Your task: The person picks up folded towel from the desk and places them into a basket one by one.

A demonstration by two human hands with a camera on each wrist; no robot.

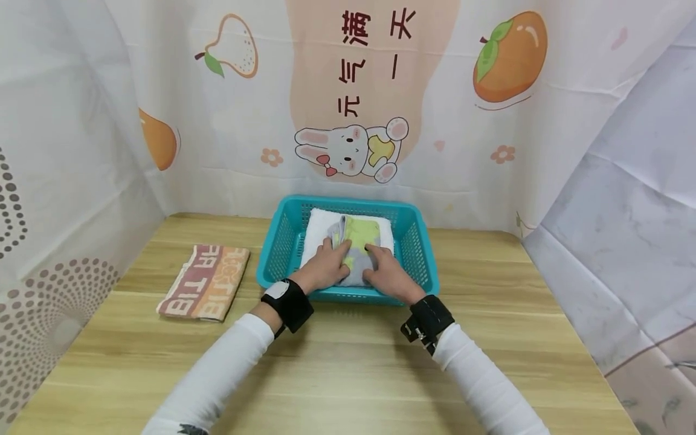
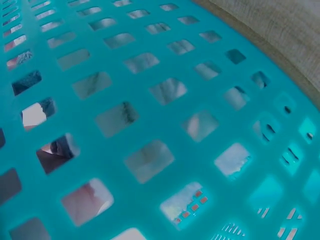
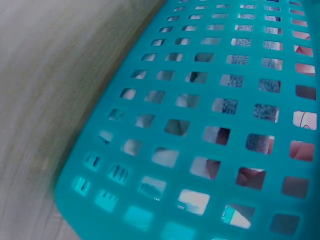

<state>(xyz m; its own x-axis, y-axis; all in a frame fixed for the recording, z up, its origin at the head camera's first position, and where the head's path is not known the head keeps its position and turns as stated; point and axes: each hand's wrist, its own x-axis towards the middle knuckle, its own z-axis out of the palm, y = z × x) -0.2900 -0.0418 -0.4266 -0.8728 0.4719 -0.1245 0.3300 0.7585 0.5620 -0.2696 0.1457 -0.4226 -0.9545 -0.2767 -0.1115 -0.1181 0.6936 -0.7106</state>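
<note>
A folded grey and yellow-green cloth (image 1: 361, 231) lies on a folded white towel (image 1: 319, 228) inside a turquoise plastic basket (image 1: 429, 257). My left hand (image 1: 324, 266) reaches over the front rim and rests on the left part of the grey and yellow-green cloth. On the cloth's right side rests my right hand (image 1: 393, 275), thumb and fingers apart. Both wrist views are filled mostly by the basket's perforated wall (image 2: 150, 115), (image 3: 195, 115). Through its holes only bits of cloth and fingers show.
To the left of the basket, a folded pink and orange patterned towel (image 1: 209, 281) lies on the wooden table (image 1: 348, 368). Behind the basket hangs a printed curtain (image 1: 239, 151) with a rabbit and fruit. Patterned sheets (image 1: 625, 199) hang at both sides.
</note>
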